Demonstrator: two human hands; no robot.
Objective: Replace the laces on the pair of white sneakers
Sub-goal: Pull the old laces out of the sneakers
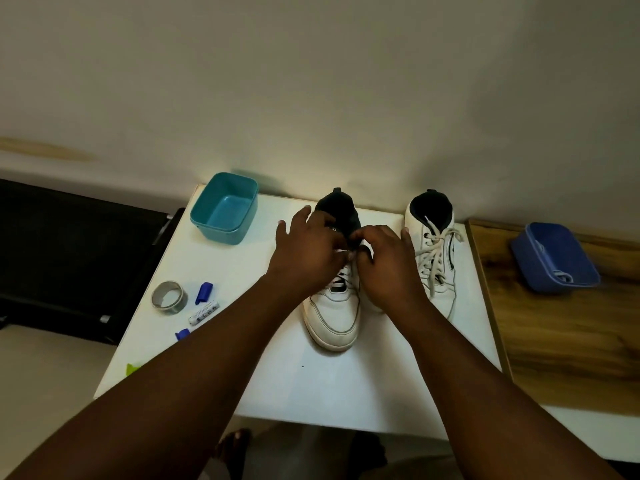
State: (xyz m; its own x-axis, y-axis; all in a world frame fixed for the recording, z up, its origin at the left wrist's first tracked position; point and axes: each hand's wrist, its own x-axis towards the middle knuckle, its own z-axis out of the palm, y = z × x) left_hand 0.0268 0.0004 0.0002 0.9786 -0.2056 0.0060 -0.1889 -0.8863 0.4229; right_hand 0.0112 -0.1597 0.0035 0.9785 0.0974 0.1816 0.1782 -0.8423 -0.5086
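Lacing, head view: left hand [308,251] and right hand [384,261] meet over the near-centre sneaker [334,317] on the counter [277,375].
Fingers: curled together at the lace [341,277]; exact pinch hidden.
Second sneaker [434,251]: right, laced.
Risk: lace end slipping or skipping an eyelet.

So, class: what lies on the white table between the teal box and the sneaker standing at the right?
In the head view, the other sneaker lies between the teal box and the right sneaker, with both hands on its laces.
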